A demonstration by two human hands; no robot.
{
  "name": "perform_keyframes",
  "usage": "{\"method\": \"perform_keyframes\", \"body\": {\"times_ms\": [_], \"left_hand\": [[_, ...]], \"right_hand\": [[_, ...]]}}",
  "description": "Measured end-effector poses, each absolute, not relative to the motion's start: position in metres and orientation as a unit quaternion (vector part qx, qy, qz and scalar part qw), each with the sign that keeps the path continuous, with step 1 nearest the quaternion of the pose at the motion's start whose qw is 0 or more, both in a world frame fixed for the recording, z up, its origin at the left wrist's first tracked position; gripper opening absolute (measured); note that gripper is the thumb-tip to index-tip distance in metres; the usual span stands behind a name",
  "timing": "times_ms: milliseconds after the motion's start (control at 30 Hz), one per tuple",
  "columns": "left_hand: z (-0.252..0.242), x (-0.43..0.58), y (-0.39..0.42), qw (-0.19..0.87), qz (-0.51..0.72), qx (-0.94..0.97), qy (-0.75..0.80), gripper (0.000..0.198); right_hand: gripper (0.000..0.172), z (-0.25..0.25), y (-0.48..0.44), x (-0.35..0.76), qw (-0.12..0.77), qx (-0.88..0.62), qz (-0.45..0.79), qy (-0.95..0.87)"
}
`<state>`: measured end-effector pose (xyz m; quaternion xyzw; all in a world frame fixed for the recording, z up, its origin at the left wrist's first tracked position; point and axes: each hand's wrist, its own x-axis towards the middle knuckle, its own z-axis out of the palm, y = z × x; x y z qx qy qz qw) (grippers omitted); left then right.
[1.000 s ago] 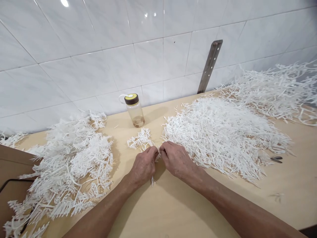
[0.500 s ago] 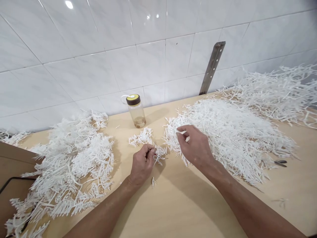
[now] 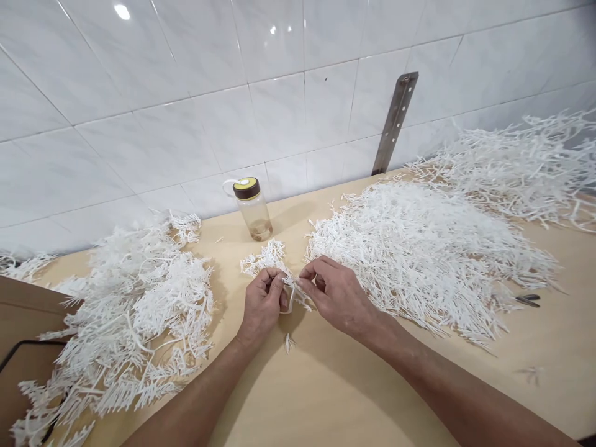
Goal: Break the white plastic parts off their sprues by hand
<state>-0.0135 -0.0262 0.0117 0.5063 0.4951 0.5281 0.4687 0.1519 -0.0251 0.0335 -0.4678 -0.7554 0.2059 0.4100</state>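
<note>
In the centre of the frame we see the left hand [image 3: 261, 307] with thumb and forefinger pinched on a white branching sprig [image 3: 291, 299], which sticks out to the right of the fingers. Just right of it, the right hand [image 3: 338, 295] has thumb and forefinger closed on a thin white end [image 3: 298, 282]; whether this belongs to the same sprig, we cannot tell. Right behind the left hand we find a small white cluster [image 3: 265, 254] on the pale tabletop [image 3: 335, 403], and below the hands a loose tuft [image 3: 289, 343]. A broad white heap [image 3: 419, 248] spreads over the right of the frame, with a dark-handled tool [image 3: 528, 300] at its lower right edge; another heap [image 3: 162, 304] covers the left. Above centre we see a clear bottle [image 3: 252, 215] with a yellow-and-dark lid, upright near the tiled wall [image 3: 279, 118].
</note>
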Motion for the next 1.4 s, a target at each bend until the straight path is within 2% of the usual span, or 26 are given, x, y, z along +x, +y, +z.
{"method": "perform_keyframes", "body": {"times_ms": [67,133,300,633,833,1033,1133,1267,1333,1400], "left_hand": [[0.011,-0.014,-0.025,0.471,0.538,0.488,0.501,0.027],[0.011,-0.014,-0.025,0.475,0.541,0.480,0.501,0.027],[0.013,-0.011,-0.030,0.491,0.520,0.505,0.483,0.029],[0.022,-0.011,-0.033,0.519,0.510,0.487,0.483,0.021],[0.023,-0.009,-0.036,0.492,0.497,0.541,0.466,0.028],[0.019,-0.010,-0.033,0.418,0.520,0.568,0.482,0.026],[0.019,-0.013,-0.031,0.381,0.537,0.569,0.493,0.023],[0.020,-0.015,-0.029,0.347,0.541,0.574,0.507,0.019],[0.022,-0.016,-0.029,0.338,0.539,0.578,0.511,0.018],[0.023,-0.016,-0.029,0.330,0.537,0.587,0.508,0.018]], "right_hand": [[0.003,0.029,-0.028,0.147,0.383,-0.474,0.199,-0.767],[0.009,0.025,-0.030,0.143,0.361,-0.487,0.196,-0.771],[0.005,0.022,-0.028,0.140,0.349,-0.507,0.192,-0.764],[0.013,0.023,-0.027,0.142,0.398,-0.485,0.167,-0.761],[0.017,0.022,-0.028,0.139,0.439,-0.467,0.176,-0.747],[0.008,0.024,-0.025,0.142,0.473,-0.515,0.279,-0.659],[0.005,0.032,-0.026,0.146,0.413,-0.535,0.401,-0.618],[0.026,0.039,-0.030,0.148,0.273,-0.475,0.581,-0.602],[0.033,0.039,-0.031,0.147,0.260,-0.449,0.621,-0.587],[0.033,0.038,-0.029,0.146,0.285,-0.454,0.634,-0.558]]}}
